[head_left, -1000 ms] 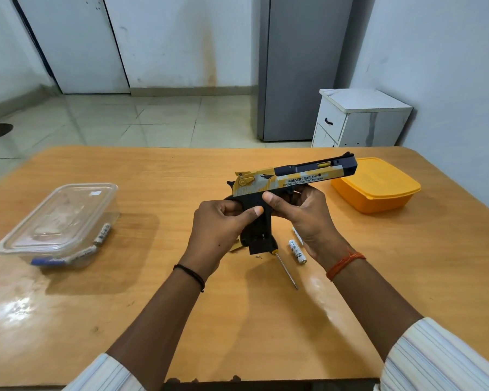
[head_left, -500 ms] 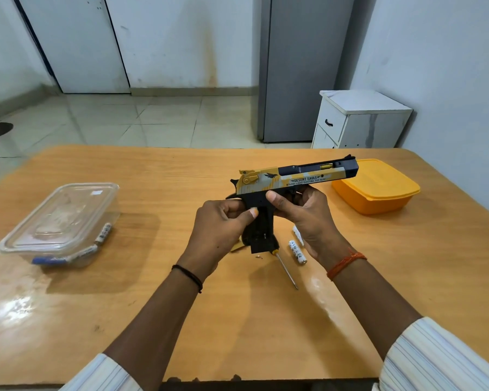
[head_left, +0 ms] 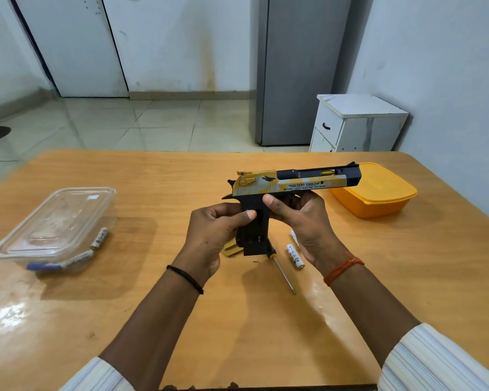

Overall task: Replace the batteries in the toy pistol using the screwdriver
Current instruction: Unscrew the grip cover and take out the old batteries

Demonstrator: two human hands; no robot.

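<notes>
Head view, looking down over a wooden counter [head_left: 124,320]. Both hands raised above its middle, holding the toy pistol [head_left: 294,183] between them, barrel pointing right, roughly level, grip hanging down. Slide is gold and grey with black at the muzzle end; printed lettering legible on its side.

Left hand [head_left: 212,232]: fingers curled round the black grip from the left, thumb laid across its front face. Right hand [head_left: 302,221]: fingers wrapped under the frame near the trigger area, thumb pressing on the upper grip. The two thumbs nearly meet.

On the counter just below the pistol: a screwdriver [head_left: 284,273], thin shaft pointing toward the near edge, handle end hidden behind the grip. A white battery [head_left: 295,256] lies just right of it; a second white battery [head_left: 294,237] is partly hidden behind the right wrist. A small yellow piece [head_left: 229,249] lies left of the grip's base, and a tiny screw [head_left: 255,261] sits near the screwdriver.

Far left: clear lidded container [head_left: 54,230], batteries visible inside along its near wall. Far right: orange lidded container [head_left: 376,196], just behind the muzzle in this view.
</notes>
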